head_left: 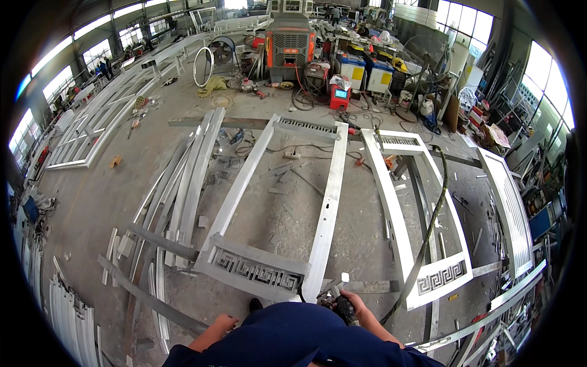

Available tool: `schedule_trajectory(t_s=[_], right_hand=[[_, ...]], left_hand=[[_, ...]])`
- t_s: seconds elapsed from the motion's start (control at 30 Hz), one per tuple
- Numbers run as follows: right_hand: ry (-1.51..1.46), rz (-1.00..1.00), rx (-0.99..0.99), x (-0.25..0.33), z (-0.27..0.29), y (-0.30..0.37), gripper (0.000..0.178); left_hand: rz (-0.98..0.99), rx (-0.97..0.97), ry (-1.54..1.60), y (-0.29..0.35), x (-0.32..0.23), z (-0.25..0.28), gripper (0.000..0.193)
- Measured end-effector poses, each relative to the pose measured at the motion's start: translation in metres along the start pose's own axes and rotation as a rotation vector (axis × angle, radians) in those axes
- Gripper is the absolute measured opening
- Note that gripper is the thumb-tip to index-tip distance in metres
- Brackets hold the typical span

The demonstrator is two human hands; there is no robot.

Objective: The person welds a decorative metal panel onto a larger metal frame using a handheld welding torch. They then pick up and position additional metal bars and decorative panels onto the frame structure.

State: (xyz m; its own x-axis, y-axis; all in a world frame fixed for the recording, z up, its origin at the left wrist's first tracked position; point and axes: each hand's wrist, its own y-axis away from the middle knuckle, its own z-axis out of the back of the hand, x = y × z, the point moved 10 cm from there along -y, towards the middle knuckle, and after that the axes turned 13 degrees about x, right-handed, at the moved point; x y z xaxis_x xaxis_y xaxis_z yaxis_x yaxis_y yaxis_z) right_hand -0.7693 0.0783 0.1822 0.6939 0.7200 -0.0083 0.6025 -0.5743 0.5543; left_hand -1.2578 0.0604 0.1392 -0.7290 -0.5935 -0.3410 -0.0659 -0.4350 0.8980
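Observation:
My right hand [354,306] grips a small dark hand-held power tool [340,301] with a hose or cable trailing away to the right. It hangs just off the near right corner of a grey metal gate frame [327,208] that lies flat on the floor and has a fretwork panel [257,269] at its near end. My left hand [225,322] is loosely closed at my side above the floor and holds nothing. My blue work top hides the lower arms.
A second metal frame [391,202] with a black hose [434,226] across it lies to the right. Long metal bars [189,183] are stacked to the left. An orange machine [290,46] and boxes stand at the back. Scrap pieces litter the concrete floor.

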Motion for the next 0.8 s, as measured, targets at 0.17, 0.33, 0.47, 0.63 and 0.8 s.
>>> schedule_trajectory(t_s=[0.17, 0.33, 0.47, 0.63, 0.8], right_hand=[[-0.039, 0.003, 0.042, -0.003, -0.01, 0.0, 0.048], [0.024, 0.018, 0.017, 0.0, -0.001, 0.001, 0.049], [0.055, 0.009, -0.008, 0.001, 0.006, 0.001, 0.05], [0.058, 0.03, 0.01, 0.003, 0.009, -0.004, 0.05], [0.082, 0.039, 0.013, 0.004, 0.01, -0.007, 0.05]], left_hand=[[0.01, 0.008, -0.025, -0.007, 0.008, -0.001, 0.05], [0.024, 0.009, -0.041, 0.002, -0.001, -0.002, 0.05], [0.051, 0.012, -0.014, 0.003, -0.001, -0.003, 0.049], [0.042, 0.026, 0.026, 0.011, -0.002, -0.004, 0.05], [0.042, 0.008, 0.058, 0.013, 0.002, -0.004, 0.051]])
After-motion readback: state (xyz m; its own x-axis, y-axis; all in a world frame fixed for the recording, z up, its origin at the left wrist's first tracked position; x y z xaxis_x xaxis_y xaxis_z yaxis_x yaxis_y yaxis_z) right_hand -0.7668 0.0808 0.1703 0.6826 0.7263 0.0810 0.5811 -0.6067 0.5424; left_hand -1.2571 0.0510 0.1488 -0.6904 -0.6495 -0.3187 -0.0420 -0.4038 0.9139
